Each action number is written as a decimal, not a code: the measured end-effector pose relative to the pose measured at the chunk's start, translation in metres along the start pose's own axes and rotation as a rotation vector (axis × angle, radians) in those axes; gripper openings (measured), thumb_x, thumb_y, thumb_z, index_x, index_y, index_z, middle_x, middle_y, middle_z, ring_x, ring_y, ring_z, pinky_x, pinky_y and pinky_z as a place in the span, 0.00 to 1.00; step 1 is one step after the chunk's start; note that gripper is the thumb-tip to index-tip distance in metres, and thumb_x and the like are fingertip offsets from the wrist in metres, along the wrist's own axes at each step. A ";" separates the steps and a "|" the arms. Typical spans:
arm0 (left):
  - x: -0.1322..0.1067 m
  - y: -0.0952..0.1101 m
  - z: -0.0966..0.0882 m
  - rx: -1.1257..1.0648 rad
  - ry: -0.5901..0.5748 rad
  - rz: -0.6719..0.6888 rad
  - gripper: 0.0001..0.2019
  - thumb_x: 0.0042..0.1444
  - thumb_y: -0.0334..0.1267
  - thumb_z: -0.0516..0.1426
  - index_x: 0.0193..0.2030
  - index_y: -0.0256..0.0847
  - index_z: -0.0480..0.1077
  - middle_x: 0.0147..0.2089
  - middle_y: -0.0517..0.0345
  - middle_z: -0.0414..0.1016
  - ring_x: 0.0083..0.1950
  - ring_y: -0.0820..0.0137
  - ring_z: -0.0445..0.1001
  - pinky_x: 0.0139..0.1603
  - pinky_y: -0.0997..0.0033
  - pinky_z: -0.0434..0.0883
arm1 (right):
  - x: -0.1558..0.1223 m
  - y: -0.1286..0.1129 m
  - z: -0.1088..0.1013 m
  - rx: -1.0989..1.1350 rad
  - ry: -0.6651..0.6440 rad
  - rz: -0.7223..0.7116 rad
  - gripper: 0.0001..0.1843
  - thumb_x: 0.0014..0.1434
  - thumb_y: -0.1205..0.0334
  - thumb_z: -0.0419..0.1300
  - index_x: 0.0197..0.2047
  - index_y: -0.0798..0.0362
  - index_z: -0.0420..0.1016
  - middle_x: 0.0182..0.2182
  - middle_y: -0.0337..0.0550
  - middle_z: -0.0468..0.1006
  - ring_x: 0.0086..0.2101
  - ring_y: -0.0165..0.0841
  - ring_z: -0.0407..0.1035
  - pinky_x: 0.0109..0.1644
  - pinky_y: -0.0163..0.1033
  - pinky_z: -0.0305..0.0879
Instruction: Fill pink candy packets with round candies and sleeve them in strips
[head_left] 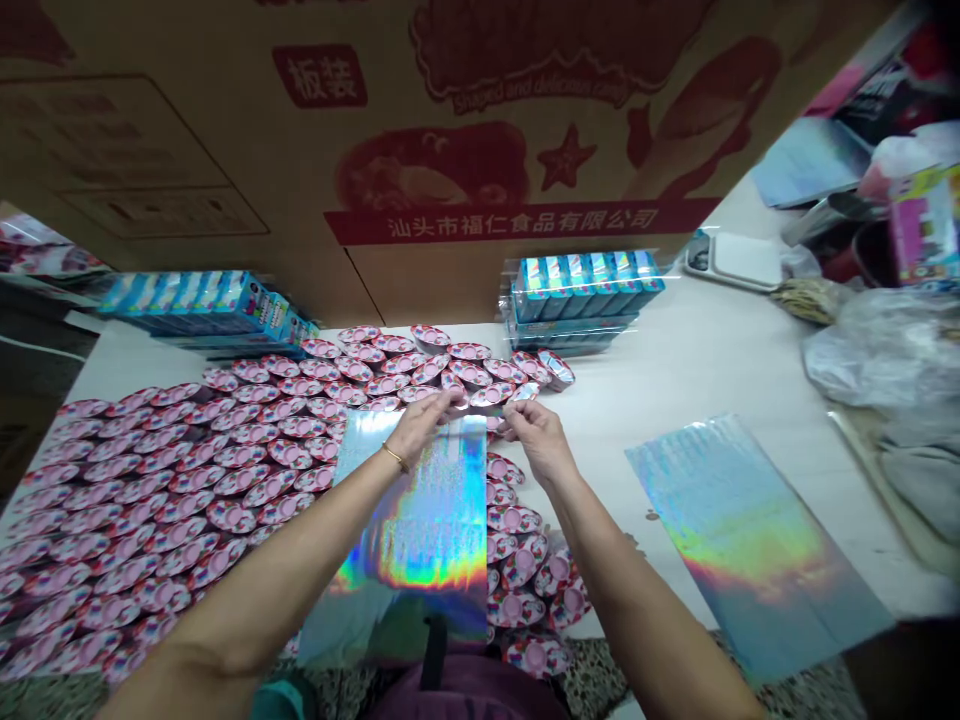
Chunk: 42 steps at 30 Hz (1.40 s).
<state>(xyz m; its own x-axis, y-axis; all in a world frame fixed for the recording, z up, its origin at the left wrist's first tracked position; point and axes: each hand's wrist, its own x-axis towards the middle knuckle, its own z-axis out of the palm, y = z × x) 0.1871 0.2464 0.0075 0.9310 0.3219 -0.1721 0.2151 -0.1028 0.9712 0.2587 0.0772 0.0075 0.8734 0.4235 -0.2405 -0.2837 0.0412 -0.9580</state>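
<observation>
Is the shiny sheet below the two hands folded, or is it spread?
Spread: the shiny sheet shows a wide face and straight right edge, without visible fold; the left arm hides part.

Two large sheets (442, 510), two box groups (589, 290), one carton (420, 160), dozens of packs (270, 485) show.

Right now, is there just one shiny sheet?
No, one shiny sheet is by the left hand, another shiny sheet lies farther right.

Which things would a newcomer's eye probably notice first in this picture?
Probably the central rainbow sheet, its top edge near the left hand and right hand. Behind stands a large printed cardboard box, and many pink packs crowd the table, mostly at left.
</observation>
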 end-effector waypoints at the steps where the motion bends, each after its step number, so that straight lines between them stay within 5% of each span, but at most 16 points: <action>1: 0.000 0.005 0.007 -0.123 -0.011 -0.082 0.22 0.51 0.52 0.49 0.41 0.36 0.71 0.38 0.50 0.73 0.39 0.68 0.70 0.38 0.69 0.66 | 0.001 0.001 -0.002 0.017 0.011 0.014 0.10 0.43 0.57 0.60 0.25 0.56 0.68 0.17 0.35 0.70 0.19 0.24 0.61 0.24 0.31 0.57; 5: 0.007 0.012 0.026 -0.303 0.057 -0.208 0.19 0.37 0.43 0.62 0.35 0.34 0.71 0.27 0.58 0.71 0.27 0.77 0.67 0.28 0.77 0.63 | 0.004 0.010 -0.011 0.082 0.085 0.070 0.12 0.42 0.55 0.60 0.25 0.55 0.68 0.16 0.34 0.69 0.19 0.25 0.61 0.23 0.31 0.55; 9: 0.032 0.006 0.042 -0.267 0.117 -0.193 0.17 0.38 0.37 0.60 0.37 0.33 0.70 0.21 0.64 0.67 0.22 0.79 0.64 0.26 0.77 0.63 | 0.013 0.021 -0.014 0.070 0.248 0.011 0.14 0.41 0.53 0.61 0.26 0.56 0.69 0.17 0.34 0.68 0.19 0.25 0.60 0.23 0.31 0.54; 16: 0.114 0.005 0.085 0.095 0.215 -0.032 0.21 0.43 0.32 0.57 0.47 0.34 0.64 0.24 0.62 0.69 0.25 0.76 0.68 0.28 0.76 0.65 | 0.063 0.029 -0.030 -0.285 0.700 -0.259 0.13 0.47 0.53 0.55 0.24 0.55 0.69 0.25 0.42 0.71 0.29 0.31 0.63 0.37 0.37 0.60; 24: 0.149 -0.003 0.108 0.521 0.288 0.156 0.19 0.46 0.33 0.55 0.47 0.37 0.63 0.29 0.58 0.72 0.32 0.71 0.70 0.37 0.71 0.65 | 0.091 0.041 -0.042 -0.687 0.865 -0.309 0.10 0.50 0.58 0.54 0.22 0.52 0.67 0.28 0.46 0.68 0.33 0.38 0.59 0.36 0.42 0.54; 32: 0.151 -0.012 0.115 0.602 0.344 0.156 0.21 0.47 0.31 0.53 0.50 0.39 0.59 0.32 0.58 0.70 0.35 0.70 0.68 0.39 0.70 0.63 | 0.097 0.039 -0.045 -0.785 0.810 -0.277 0.08 0.49 0.61 0.53 0.21 0.52 0.64 0.29 0.47 0.67 0.33 0.39 0.59 0.35 0.42 0.53; 36: 0.153 -0.009 0.116 0.565 0.427 0.156 0.29 0.46 0.30 0.52 0.57 0.40 0.51 0.35 0.57 0.68 0.37 0.70 0.67 0.40 0.70 0.63 | 0.099 0.036 -0.052 -0.774 0.772 -0.247 0.05 0.47 0.60 0.55 0.29 0.52 0.65 0.29 0.44 0.68 0.29 0.36 0.61 0.34 0.39 0.54; 39: 0.144 -0.005 0.096 0.566 0.476 0.170 0.29 0.47 0.32 0.52 0.58 0.38 0.50 0.37 0.55 0.66 0.39 0.69 0.67 0.41 0.69 0.63 | 0.094 0.035 -0.062 -0.694 0.753 -0.163 0.07 0.47 0.63 0.54 0.33 0.53 0.65 0.26 0.41 0.68 0.26 0.33 0.62 0.31 0.37 0.54; 42: 0.116 -0.003 0.047 0.670 0.509 0.237 0.20 0.49 0.39 0.51 0.50 0.35 0.61 0.42 0.50 0.65 0.42 0.67 0.66 0.44 0.68 0.63 | 0.082 0.037 -0.075 -0.675 0.718 -0.247 0.09 0.49 0.66 0.50 0.34 0.54 0.68 0.28 0.41 0.68 0.26 0.31 0.62 0.32 0.35 0.56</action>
<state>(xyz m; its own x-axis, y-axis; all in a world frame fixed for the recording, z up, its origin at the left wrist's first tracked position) 0.3084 0.2402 -0.0234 0.7626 0.5868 0.2721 0.3095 -0.7004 0.6432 0.3497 0.0461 -0.0589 0.9718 -0.1801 0.1523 0.0260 -0.5600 -0.8281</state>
